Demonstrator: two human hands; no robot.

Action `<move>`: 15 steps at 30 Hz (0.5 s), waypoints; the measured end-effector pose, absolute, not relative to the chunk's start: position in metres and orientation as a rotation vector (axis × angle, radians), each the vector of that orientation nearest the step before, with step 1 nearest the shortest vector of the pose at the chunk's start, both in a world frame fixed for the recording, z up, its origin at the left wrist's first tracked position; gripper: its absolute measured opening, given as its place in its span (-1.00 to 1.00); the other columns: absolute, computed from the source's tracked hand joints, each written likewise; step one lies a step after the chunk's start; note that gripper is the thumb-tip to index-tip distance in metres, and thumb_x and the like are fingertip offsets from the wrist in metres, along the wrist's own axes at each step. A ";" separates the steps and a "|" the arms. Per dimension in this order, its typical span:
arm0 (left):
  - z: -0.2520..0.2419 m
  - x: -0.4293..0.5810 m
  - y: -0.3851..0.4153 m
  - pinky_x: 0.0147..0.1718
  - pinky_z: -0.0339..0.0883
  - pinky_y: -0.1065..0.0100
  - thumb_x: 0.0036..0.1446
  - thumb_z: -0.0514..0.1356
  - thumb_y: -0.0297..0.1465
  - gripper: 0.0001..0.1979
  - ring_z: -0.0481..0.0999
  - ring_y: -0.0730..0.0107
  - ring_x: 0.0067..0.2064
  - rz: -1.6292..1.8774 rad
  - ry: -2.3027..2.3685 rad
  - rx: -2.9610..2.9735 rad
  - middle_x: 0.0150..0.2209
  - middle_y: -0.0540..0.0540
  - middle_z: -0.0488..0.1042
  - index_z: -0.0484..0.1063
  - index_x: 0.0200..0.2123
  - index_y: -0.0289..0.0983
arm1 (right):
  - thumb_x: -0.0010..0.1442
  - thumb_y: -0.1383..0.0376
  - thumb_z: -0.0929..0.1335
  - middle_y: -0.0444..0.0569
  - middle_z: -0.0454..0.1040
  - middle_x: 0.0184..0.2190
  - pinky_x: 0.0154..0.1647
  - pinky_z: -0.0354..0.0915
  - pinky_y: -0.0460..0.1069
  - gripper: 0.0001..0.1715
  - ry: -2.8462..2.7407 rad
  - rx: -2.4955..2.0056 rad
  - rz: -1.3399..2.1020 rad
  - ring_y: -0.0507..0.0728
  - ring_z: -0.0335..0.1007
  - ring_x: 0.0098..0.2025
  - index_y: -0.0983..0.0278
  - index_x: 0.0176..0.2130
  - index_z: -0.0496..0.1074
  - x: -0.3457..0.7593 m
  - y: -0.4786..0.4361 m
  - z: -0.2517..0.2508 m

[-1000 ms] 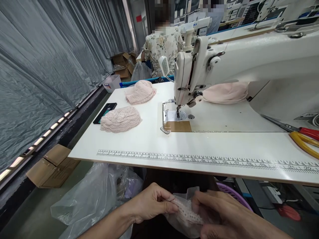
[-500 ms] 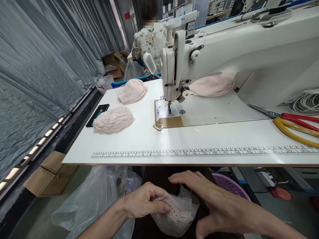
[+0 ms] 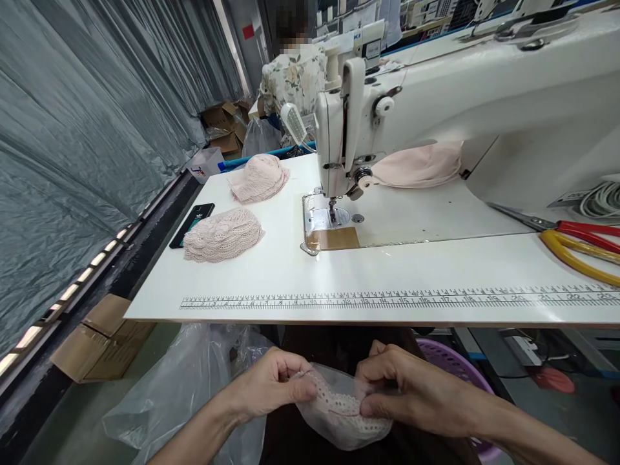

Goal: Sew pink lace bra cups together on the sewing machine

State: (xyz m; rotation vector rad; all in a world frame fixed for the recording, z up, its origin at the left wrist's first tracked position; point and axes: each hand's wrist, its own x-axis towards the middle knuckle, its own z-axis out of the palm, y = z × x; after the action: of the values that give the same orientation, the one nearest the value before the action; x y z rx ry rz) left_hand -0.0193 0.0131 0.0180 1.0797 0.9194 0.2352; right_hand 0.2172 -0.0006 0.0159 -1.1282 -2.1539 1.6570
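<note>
A cup-shaped piece of pale pink lace and sheer fabric [image 3: 341, 413] is stretched between my two hands, below the table's front edge and above my lap. My left hand [image 3: 276, 387] pinches its left end between thumb and fingers. At the right end, my right hand [image 3: 402, 391] pinches the lace edge. On the table beyond lie two stacks of pink lace cups, one nearer [image 3: 223, 236] and one farther back [image 3: 260, 177]. The nearer stack partly covers a black phone [image 3: 191, 223].
A white sewing machine [image 3: 416, 97] stands on the white table [image 3: 261, 278], which has a printed ruler along its front. Scissors [image 3: 557, 226] with red and yellow handles lie at right. Below are a purple basket [image 3: 445, 361], clear plastic [image 3: 194, 381] and a cardboard box [image 3: 101, 339]. A person sits beyond.
My right hand was spread apart beside the lace piece and is now closed on its right end. The left hand keeps its pinch, and the piece is drawn out wider.
</note>
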 end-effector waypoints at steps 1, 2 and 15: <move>0.019 -0.019 0.014 -0.42 0.25 0.48 -0.14 0.36 -0.20 -0.63 0.38 0.50 -0.46 0.202 0.905 1.074 -0.49 -0.05 0.47 0.53 -0.32 -0.36 | 0.17 0.32 0.31 -0.23 0.30 -0.54 -0.22 0.09 -0.08 -0.82 -2.176 -1.091 1.663 0.03 0.20 -0.34 0.26 -0.47 0.40 0.218 0.002 0.017; 0.020 -0.018 0.015 -0.42 0.26 0.48 -0.17 0.38 -0.26 -0.65 0.39 0.50 -0.47 0.174 0.898 1.069 -0.50 -0.04 0.47 0.54 -0.31 -0.35 | 0.19 0.30 0.29 -0.23 0.28 -0.54 -0.24 0.09 -0.08 -0.80 -2.197 -1.058 1.666 0.03 0.19 -0.34 0.26 -0.47 0.39 0.218 0.004 0.018; 0.017 -0.023 0.015 -0.45 0.26 0.50 -0.17 0.34 -0.42 -0.89 0.37 0.56 -0.52 0.188 0.987 1.109 -0.59 0.03 0.44 0.51 -0.54 -0.35 | 0.09 0.36 0.35 -0.19 0.40 -0.45 -0.20 0.11 -0.06 -0.93 -2.224 -1.179 1.656 0.09 0.22 -0.22 0.25 -0.44 0.43 0.213 -0.001 0.017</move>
State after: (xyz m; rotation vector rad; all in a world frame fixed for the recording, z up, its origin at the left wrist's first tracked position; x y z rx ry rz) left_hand -0.0232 0.0153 0.0168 1.1089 0.9874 0.1885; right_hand 0.2134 -0.0011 0.0165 -1.1789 -2.2240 1.6559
